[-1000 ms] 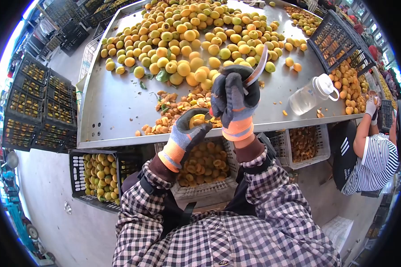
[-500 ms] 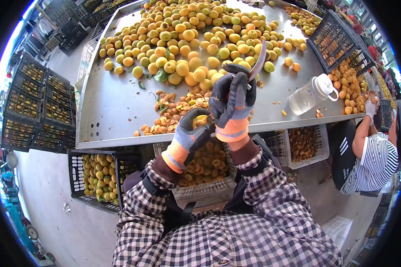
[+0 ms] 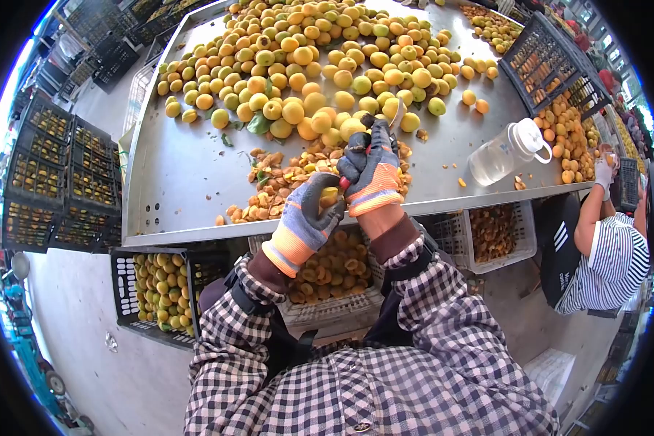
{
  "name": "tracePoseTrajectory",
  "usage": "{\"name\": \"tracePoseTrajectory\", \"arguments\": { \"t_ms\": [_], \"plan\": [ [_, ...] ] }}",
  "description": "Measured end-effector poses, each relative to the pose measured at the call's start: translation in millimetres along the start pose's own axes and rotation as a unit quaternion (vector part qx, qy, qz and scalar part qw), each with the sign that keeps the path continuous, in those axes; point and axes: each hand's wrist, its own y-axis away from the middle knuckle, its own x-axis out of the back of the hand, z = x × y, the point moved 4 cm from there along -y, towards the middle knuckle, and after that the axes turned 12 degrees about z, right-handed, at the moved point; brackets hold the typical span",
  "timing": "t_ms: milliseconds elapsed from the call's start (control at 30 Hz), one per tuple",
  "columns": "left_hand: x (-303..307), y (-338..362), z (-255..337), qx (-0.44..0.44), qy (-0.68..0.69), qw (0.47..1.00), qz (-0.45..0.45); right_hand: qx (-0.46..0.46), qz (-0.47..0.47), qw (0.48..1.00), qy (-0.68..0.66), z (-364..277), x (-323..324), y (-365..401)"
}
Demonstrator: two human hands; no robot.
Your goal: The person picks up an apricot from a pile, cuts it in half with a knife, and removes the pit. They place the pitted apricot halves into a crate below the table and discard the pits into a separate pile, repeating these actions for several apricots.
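My left hand [image 3: 305, 218], in a grey and orange glove, is closed around a yellow apricot [image 3: 328, 197], most of it covered by the fingers. Beside it, my right hand [image 3: 374, 171] grips a knife with a curved blade [image 3: 397, 114], which points away over the table; a bit of red handle shows at the glove. Both hands are close together above the table's near edge. Cut apricot pieces [image 3: 258, 209] lie just beyond them, in front of a large heap of whole apricots [image 3: 298, 109]. Below my hands, a crate [image 3: 320, 312] holds pitted-looking apricots.
The metal table [image 3: 185, 171] carries a clear bottle [image 3: 498, 160] and a tilted black crate [image 3: 552, 65]. A black crate of apricots [image 3: 160, 291] stands at lower left, a white crate of brown pieces [image 3: 494, 236] at right. A co-worker in stripes [image 3: 610, 254] sits beyond.
My right hand has come down and slightly left, nearer the left hand, with the knife turned so less blade shows. The left hand keeps the apricot almost in place.
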Motion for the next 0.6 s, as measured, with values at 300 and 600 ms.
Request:
{"name": "tracePoseTrajectory", "arguments": {
  "t_ms": [300, 600],
  "plan": [
    [-2, -14, -26, -0.054, -0.079, 0.995, 0.015, 0.044, 0.053, 0.997, -0.021, 3, 4, -24],
    [22, -30, -47, 0.162, -0.232, 0.959, -0.03, 0.16, -0.015, 0.987, -0.016, -38, -6, -20]
  ]
}}
